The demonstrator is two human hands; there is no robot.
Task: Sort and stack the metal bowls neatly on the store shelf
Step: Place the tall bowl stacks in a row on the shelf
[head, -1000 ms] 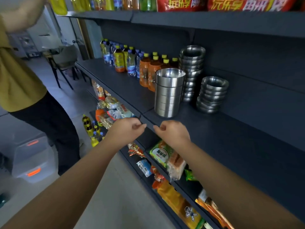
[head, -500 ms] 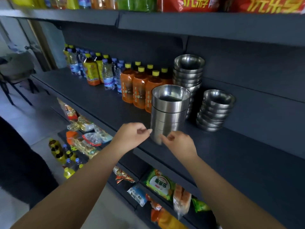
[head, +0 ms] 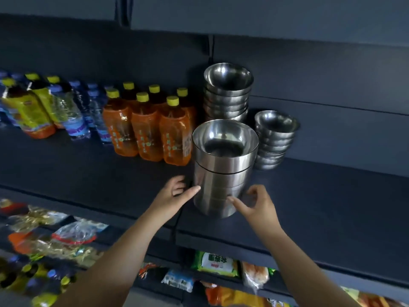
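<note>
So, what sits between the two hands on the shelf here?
In the head view, the front stack of straight-sided metal bowls stands between the left hand and right hand; left thumb and right forefinger touch its lower wall.

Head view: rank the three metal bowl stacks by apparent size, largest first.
1. Front straight-sided stack, though it stands nearest the camera, so partly unsure.
2. Tall rear stack.
3. Short right stack.
</note>
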